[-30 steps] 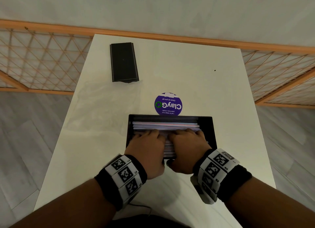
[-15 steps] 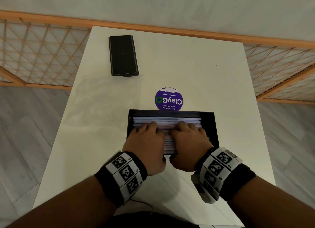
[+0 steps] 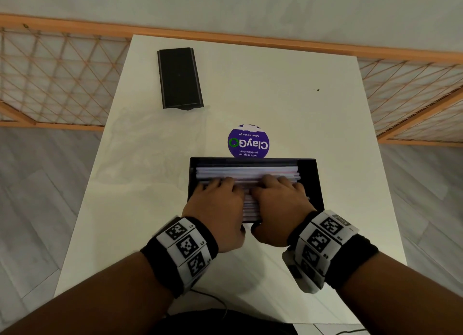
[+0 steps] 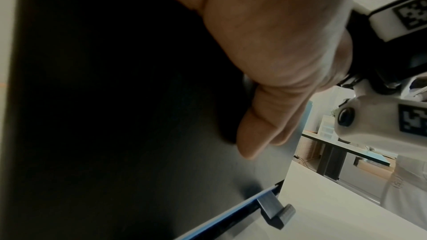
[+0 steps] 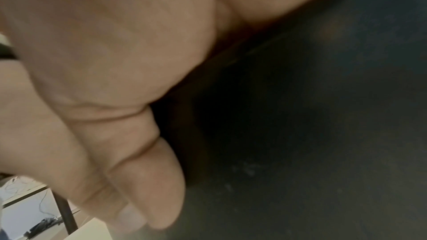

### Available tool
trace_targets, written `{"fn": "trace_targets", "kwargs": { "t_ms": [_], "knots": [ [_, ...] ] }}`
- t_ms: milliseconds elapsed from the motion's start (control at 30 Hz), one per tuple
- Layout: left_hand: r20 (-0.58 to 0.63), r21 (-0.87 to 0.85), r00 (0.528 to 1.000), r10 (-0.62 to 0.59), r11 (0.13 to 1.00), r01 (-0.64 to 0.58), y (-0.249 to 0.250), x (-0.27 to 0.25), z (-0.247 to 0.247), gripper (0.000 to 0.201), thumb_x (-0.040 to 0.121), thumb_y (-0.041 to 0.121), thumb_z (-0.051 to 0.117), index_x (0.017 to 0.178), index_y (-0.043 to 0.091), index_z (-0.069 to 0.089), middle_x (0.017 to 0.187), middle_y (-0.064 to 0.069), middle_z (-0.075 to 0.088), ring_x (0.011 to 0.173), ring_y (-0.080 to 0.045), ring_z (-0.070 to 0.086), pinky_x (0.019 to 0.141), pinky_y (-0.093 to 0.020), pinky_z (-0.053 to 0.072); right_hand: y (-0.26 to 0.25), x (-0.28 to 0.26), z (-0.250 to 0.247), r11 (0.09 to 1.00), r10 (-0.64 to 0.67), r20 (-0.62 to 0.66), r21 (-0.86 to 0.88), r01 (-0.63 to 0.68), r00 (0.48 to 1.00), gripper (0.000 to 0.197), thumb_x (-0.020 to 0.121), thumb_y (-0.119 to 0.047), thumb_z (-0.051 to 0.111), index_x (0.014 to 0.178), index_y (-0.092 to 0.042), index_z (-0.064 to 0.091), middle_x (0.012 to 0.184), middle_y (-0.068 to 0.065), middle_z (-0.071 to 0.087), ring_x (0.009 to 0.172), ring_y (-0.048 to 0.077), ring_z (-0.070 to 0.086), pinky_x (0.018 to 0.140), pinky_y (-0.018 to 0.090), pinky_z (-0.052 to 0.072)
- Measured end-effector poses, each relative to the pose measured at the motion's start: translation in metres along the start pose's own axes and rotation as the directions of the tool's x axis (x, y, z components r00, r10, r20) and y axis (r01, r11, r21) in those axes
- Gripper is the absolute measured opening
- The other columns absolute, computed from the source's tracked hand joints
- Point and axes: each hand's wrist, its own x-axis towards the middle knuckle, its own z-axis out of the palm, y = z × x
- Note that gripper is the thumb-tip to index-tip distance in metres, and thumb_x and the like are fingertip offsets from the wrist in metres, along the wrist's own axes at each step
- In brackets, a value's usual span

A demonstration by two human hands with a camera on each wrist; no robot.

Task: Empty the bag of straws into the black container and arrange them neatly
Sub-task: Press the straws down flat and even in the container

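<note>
The black container (image 3: 310,174) sits at the table's near middle, and pale straws (image 3: 248,171) lie lengthwise in it. My left hand (image 3: 218,199) and right hand (image 3: 280,197) rest side by side on top of the straws, fingers laid flat across them. Both thumbs hang outside the near wall. In the left wrist view the left thumb (image 4: 265,130) lies against the container's dark outer wall (image 4: 115,116). The right thumb (image 5: 143,189) lies against the same wall (image 5: 300,134) in the right wrist view. The nearer straws are hidden under my palms.
An empty clear plastic bag (image 3: 150,144) lies flat left of the container. A black lid (image 3: 179,77) lies at the far left of the white table (image 3: 275,84). A purple round sticker (image 3: 248,141) sits just behind the container. Wooden lattice railings flank the table.
My fingers have slid a little farther across the straws toward the far wall. The container has stayed in place.
</note>
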Motion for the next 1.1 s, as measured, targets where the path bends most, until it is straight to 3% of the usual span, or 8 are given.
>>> {"fn": "trace_targets", "kwargs": {
  "t_ms": [133, 267, 633, 800, 967, 1100],
  "knots": [
    [0.0, -0.02, 1.0, -0.01, 1.0, 0.01, 0.001, 0.0, 0.002, 0.05, 0.082, 0.048, 0.061, 0.126, 0.025, 0.052, 0.126, 0.004, 0.058, 0.123, -0.021, 0.052, 0.105, -0.037, 0.038, -0.001, 0.0, 0.001, 1.0, 0.006, 0.0, 0.014, -0.006, 1.0, 0.058, 0.068, -0.044, 0.064, 0.124, -0.033, 0.055, 0.124, -0.006, 0.057, 0.12, 0.026, 0.051, 0.108, 0.048, 0.035],
    [0.003, -0.021, 1.0, -0.019, 1.0, 0.019, 0.001, 0.0, 0.004, 0.052, 0.082, 0.048, 0.062, 0.127, 0.024, 0.052, 0.127, 0.002, 0.052, 0.123, -0.022, 0.051, 0.103, -0.038, 0.039, -0.001, 0.0, 0.003, 1.0, 0.01, -0.019, 0.016, -0.009, 1.0, 0.059, 0.065, -0.043, 0.062, 0.121, -0.03, 0.052, 0.122, -0.007, 0.062, 0.12, 0.025, 0.055, 0.109, 0.047, 0.035],
    [-0.025, -0.011, 1.0, -0.012, 1.0, 0.012, 0.0, -0.002, 0.003, 0.052, 0.083, 0.046, 0.062, 0.129, 0.024, 0.051, 0.128, 0.004, 0.057, 0.123, -0.021, 0.054, 0.108, -0.036, 0.039, 0.0, -0.002, 0.003, 1.0, 0.013, -0.02, 0.025, -0.012, 1.0, 0.055, 0.068, -0.041, 0.062, 0.121, -0.029, 0.052, 0.124, -0.007, 0.061, 0.121, 0.025, 0.054, 0.109, 0.046, 0.034],
    [-0.029, -0.039, 0.999, 0.017, 0.999, -0.018, 0.009, -0.001, 0.006, 0.055, 0.083, 0.043, 0.064, 0.132, 0.027, 0.045, 0.131, 0.006, 0.054, 0.123, -0.02, 0.053, 0.107, -0.038, 0.041, -0.006, -0.004, 0.0, 0.998, -0.06, 0.018, 0.004, 0.06, 0.998, 0.054, 0.075, -0.042, 0.065, 0.125, -0.026, 0.052, 0.126, -0.004, 0.056, 0.119, 0.025, 0.053, 0.106, 0.044, 0.037],
    [-0.013, 0.03, 1.0, -0.016, 0.999, 0.017, 0.002, -0.004, 0.007, 0.052, 0.084, 0.048, 0.059, 0.13, 0.025, 0.048, 0.128, 0.002, 0.058, 0.12, -0.023, 0.056, 0.104, -0.04, 0.042, 0.011, -0.007, 0.007, 1.0, 0.028, -0.032, 0.009, -0.028, 0.999, 0.056, 0.067, -0.044, 0.058, 0.121, -0.03, 0.052, 0.12, -0.008, 0.063, 0.115, 0.022, 0.06, 0.106, 0.043, 0.041],
    [0.002, 0.032, 1.0, -0.016, 0.999, 0.016, 0.001, -0.004, 0.009, 0.056, 0.082, 0.05, 0.059, 0.13, 0.024, 0.049, 0.128, 0.002, 0.055, 0.119, -0.023, 0.055, 0.104, -0.039, 0.041, 0.01, -0.007, 0.009, 1.0, -0.005, -0.04, 0.029, 0.006, 0.999, 0.058, 0.069, -0.045, 0.062, 0.124, -0.03, 0.052, 0.126, -0.009, 0.057, 0.122, 0.021, 0.052, 0.11, 0.042, 0.036]
  ]
}}
